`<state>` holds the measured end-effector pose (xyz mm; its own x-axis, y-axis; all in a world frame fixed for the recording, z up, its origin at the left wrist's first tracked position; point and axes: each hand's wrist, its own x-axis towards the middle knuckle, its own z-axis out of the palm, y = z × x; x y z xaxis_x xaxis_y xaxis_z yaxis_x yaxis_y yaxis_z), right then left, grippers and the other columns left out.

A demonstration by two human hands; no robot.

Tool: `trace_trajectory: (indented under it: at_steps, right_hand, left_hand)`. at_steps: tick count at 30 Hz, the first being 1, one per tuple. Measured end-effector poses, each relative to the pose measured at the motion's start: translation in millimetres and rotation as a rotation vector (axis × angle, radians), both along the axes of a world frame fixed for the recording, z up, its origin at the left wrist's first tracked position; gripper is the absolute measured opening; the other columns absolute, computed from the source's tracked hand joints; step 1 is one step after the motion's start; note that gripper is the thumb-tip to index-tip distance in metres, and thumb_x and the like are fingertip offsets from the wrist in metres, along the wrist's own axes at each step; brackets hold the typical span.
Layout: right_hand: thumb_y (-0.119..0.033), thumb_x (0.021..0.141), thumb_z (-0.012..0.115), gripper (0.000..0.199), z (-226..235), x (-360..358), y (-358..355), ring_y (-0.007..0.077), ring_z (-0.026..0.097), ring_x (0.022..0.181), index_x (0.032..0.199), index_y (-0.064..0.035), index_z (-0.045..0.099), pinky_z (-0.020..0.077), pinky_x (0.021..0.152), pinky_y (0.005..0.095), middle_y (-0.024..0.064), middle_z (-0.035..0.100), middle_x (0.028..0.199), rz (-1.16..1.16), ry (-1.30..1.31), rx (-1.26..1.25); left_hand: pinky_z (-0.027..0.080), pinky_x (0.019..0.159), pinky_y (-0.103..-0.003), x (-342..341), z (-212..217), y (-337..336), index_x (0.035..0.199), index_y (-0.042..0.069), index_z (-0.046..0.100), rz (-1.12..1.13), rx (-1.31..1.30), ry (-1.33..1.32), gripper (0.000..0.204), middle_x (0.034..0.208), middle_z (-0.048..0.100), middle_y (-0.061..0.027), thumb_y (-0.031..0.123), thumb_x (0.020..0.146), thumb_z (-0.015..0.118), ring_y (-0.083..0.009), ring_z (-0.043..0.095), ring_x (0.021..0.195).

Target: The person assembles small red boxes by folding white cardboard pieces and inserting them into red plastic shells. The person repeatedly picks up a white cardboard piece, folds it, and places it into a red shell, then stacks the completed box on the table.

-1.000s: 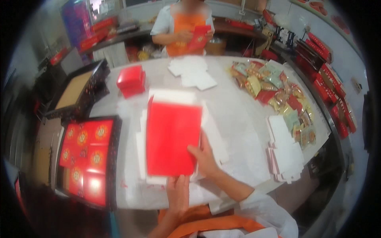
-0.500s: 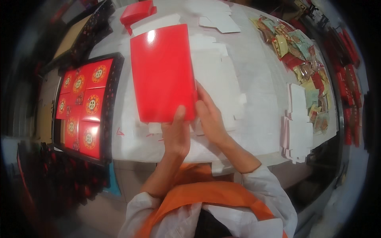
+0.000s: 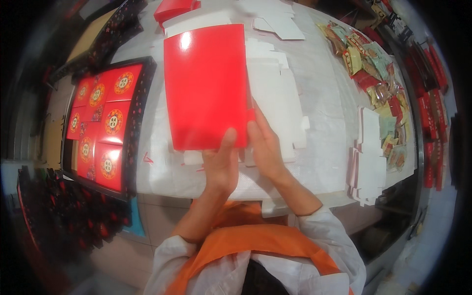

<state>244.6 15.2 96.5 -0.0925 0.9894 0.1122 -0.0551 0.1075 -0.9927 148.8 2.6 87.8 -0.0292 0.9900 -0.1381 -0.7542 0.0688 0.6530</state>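
Note:
A glossy red cardboard box, its large flat panel facing up, is held above the table's middle. My left hand grips its lower edge, thumb on top near the lower right corner and fingers hidden underneath. At the right edge, my right hand is closed around a small red flap, with part of its fingers behind the panel. Under and beside the box lies a stack of white cardboard blanks.
To the left, a black tray holds several red boxes with round gold emblems. Small wrapped packets are heaped at the far right, with folded white card pieces nearby. More red boxes and a white blank lie at the back.
The red box has shifted slightly right in view, along with the surroundings. A small red flap now shows at my right fingers. Both hands keep their hold.

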Motion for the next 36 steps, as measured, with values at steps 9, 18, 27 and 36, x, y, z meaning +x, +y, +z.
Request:
trace_trajectory:
  at_steps: [9,18,27,36]
  right_hand:
    - [-0.019,0.095,0.027,0.05,-1,-13,-7,0.0266,0.026,0.128,0.137,0.0038,0.011,0.0222,0.103,0.0301,0.0196,0.024,0.139,-0.036,-0.032,-0.072]
    - [-0.014,0.091,0.034,0.055,-6,-7,-10,0.0272,0.02,0.13,0.137,0.0045,0.008,0.0189,0.105,0.031,0.0195,0.016,0.141,0.045,-0.237,0.144]
    - [-0.015,0.084,0.048,0.07,2,38,10,0.0219,0.036,0.118,0.139,-0.0033,0.006,0.0298,0.099,0.0336,0.0146,0.031,0.132,-0.121,0.155,-0.008]
    - [-0.003,0.08,0.051,0.066,-1,40,-57,0.0182,0.037,0.117,0.137,-0.0037,0.017,0.0309,0.098,0.0307,0.0134,0.035,0.13,-0.15,0.018,-0.064]
  left_hand:
    - [0.04,0.092,-0.03,5,-8,-7,0.122,0.009,0.04,-0.004,-0.201,0.154,0.036,0.118,0.046,-0.0029,0.004,0.088,0.047,-0.0141,0.047,0.106]
    - [0.041,0.09,-0.03,-3,-15,-10,0.122,0.01,0.042,-0.063,-0.048,-0.003,0.033,0.117,0.047,-0.0021,0.007,0.089,0.046,-0.014,0.048,0.104]
    - [0.043,0.072,-0.026,-13,-19,-48,0.104,-0.001,0.053,-0.398,-0.022,0.474,0.021,0.094,0.056,-0.0041,0.004,0.084,0.05,-0.0112,0.051,0.083]
    - [0.044,0.078,-0.027,-104,-5,-91,0.112,0.0,0.05,-0.363,-0.071,0.921,0.031,0.107,0.055,-0.0087,0.008,0.083,0.055,-0.0145,0.054,0.092]
